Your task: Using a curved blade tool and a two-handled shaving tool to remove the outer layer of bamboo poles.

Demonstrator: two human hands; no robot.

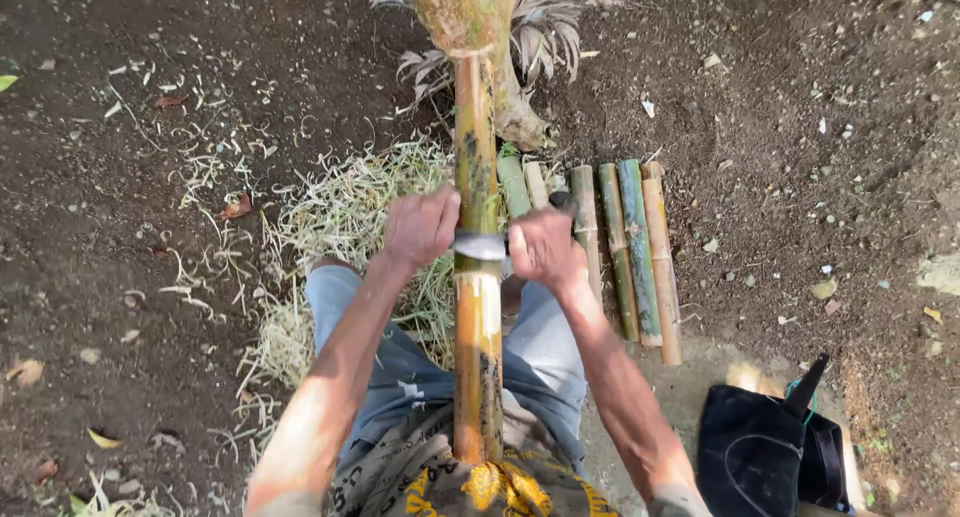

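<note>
Sitting on bare dirt with a long bamboo pole point(478, 307) running straight up the middle, near end braced against the belly, far end propped out past a dry palm stump point(515, 97). Makes sense as a setup: pinned at both ends, so no rolling while the blade drags along it.

Left hand point(420, 227) curled over the left end of a blade point(480, 245), knuckles up, fingers closed around what looks like the bare back of the steel, pressed right against the pole's side. Right hand point(543, 247) wrapped tight in a fist around the dark handle on the other side. Blade laid flat across the pole, both hands level, classic drawknife style grip, probably so pressure stays even on both sides.

Pole greenish and mottled above the blade, cleaner yellow-orange below it, so looks like the skin comes off toward the body.

Pile of pale curly shavings point(350, 217) heaped to the left, right where scrapings would drop. Row of short bamboo pieces point(625, 247) lined up side by side on the right, within reach but out of the way. Black bag point(760, 452) parked by the right elbow, well clear of the work.
</note>
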